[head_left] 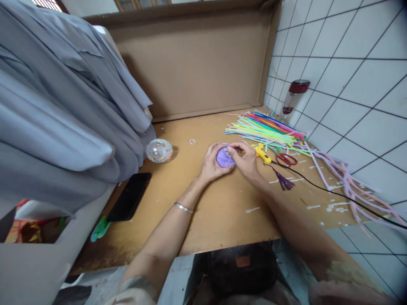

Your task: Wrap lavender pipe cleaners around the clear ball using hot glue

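Note:
A round purple coil of pipe cleaner (225, 157) is held over the middle of the table. My left hand (211, 163) is wrapped round its left and lower side. At its upper right edge, my right hand (245, 157) has thumb and fingers pinched closed on the coil; the fingertips hide the exact spot. A yellow hot glue gun (261, 153) lies just right of my right hand, its black cord running off to the right. Red-handled scissors (286, 159) and a dark purple tassel (282, 179) lie beyond it.
Behind the glue gun, many coloured pipe cleaners (263, 128) lie piled near a red-lidded bottle (295, 98) by the tiled wall. A clear ball (159, 150), a black phone (129, 197) and grey cloth (79, 97) are on the left. A small pink curl (192, 141) lies ahead.

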Demonstrator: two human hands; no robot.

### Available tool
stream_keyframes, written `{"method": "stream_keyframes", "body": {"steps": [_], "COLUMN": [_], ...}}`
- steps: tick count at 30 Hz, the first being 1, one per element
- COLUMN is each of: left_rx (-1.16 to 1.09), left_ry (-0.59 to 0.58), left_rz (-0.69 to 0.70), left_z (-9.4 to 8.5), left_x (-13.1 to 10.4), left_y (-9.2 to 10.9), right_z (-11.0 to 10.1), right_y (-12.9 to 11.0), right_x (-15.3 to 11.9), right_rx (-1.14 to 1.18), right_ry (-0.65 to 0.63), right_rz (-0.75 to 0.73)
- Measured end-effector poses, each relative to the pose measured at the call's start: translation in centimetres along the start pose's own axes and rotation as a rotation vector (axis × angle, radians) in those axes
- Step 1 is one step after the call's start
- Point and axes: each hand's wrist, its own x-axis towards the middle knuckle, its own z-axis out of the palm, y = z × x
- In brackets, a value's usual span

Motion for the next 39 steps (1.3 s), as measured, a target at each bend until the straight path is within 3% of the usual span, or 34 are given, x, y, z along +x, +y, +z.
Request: {"method": "stream_keyframes", "body": {"steps": [8, 21, 39], "left_rx": [-0.03, -0.014, -0.051], "left_ry": [0.027, 0.015, 0.029], "left_rz": [-0.05, -0.081, -0.114], "left_z": [0.0, 0.0, -0.1], "left_x": [0.0, 0.0, 0.2], "left_y": [-0.3, -0.8, -1.0], "right_z": [0.4, 0.5, 1.1], "right_y": [0.9, 0.7, 1.3], "right_x": [0.3, 0.4, -0.5], "right_rx": [0.124, 0.107, 0.015], "right_ry": [0.015, -0.023, -0.041], "right_rz": [0.224, 0.347, 0.146]}}
